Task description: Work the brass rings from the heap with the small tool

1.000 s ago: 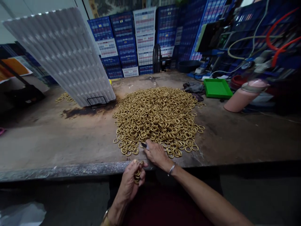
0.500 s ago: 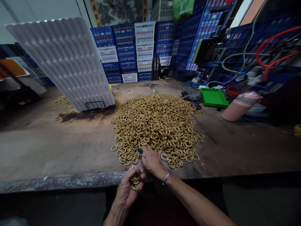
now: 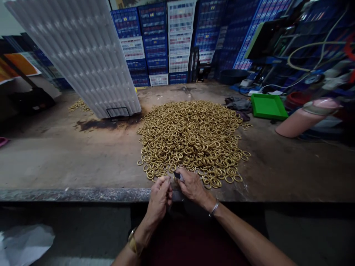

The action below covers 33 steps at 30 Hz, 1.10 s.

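Observation:
A wide heap of gold-coloured metal rings [image 3: 191, 136] lies on the worktable [image 3: 69, 159]. At its near edge, my left hand [image 3: 160, 195] is closed with the fingertips pinched together. The rings seen in that palm a moment earlier are now mostly hidden by the fingers. My right hand [image 3: 192, 186] grips a small dark-tipped tool [image 3: 179, 176], perhaps a short blade; its exact kind is unclear. The tool points left toward my left fingertips, with a small gap between the two hands. Loose rings lie just beyond both hands.
A tall ribbed translucent panel [image 3: 83, 55] leans in a black wire stand [image 3: 118, 112] at left. Blue and white crates [image 3: 180, 40] are stacked behind. On the right are a green tray [image 3: 268, 106], a pink bottle [image 3: 302, 118], a dark cloth [image 3: 237, 103] and hoses.
My left hand has turned and risen to the table edge, closing over its rings. My right hand still holds the tool near the heap. The view has tilted down and shifted left.

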Tool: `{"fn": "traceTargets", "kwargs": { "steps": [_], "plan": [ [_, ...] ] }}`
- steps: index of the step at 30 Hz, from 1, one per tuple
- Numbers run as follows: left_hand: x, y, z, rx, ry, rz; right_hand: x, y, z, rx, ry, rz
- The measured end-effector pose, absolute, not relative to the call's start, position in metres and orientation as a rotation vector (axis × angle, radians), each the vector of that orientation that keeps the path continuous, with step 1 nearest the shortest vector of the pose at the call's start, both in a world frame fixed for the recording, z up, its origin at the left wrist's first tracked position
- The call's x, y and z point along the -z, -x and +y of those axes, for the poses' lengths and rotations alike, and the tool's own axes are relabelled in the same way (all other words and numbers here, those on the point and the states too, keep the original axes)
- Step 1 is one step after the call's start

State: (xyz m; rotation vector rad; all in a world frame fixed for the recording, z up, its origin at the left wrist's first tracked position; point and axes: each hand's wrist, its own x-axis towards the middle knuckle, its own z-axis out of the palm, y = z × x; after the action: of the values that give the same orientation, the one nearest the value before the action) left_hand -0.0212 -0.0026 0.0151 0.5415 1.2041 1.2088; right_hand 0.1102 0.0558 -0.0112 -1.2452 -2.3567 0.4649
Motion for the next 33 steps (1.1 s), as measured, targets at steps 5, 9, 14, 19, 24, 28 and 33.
{"fn": "traceTargets", "kwargs": {
  "steps": [5, 9, 14, 19, 24, 28, 33],
  "plan": [
    [-0.009, 0.02, 0.0, -1.133, -0.712, 1.263, 0.004, -0.112, 0.045, -0.439, 1.057, -2.333],
    [-0.007, 0.02, -0.002, -1.182, -0.832, 1.379, -0.007, -0.108, 0.044, -0.758, 1.126, -2.065],
    [-0.015, 0.017, -0.004, -1.3, -1.085, 1.45, -0.011, -0.105, 0.045, -1.259, 1.286, -1.768],
    [-0.015, 0.018, -0.005, -1.207, -0.963, 1.37, -0.014, -0.103, 0.045, -1.486, 1.307, -1.574],
    [-0.014, 0.02, -0.005, -1.083, -0.607, 1.092, -0.014, -0.103, 0.045, -1.519, 1.281, -1.498],
    [-0.015, 0.02, -0.004, -1.079, -0.523, 1.025, -0.012, -0.103, 0.045, -1.573, 1.245, -1.446],
    [-0.014, 0.019, -0.007, -1.109, -0.577, 1.039, -0.012, -0.103, 0.045, -1.619, 1.229, -1.436]
  ]
}}
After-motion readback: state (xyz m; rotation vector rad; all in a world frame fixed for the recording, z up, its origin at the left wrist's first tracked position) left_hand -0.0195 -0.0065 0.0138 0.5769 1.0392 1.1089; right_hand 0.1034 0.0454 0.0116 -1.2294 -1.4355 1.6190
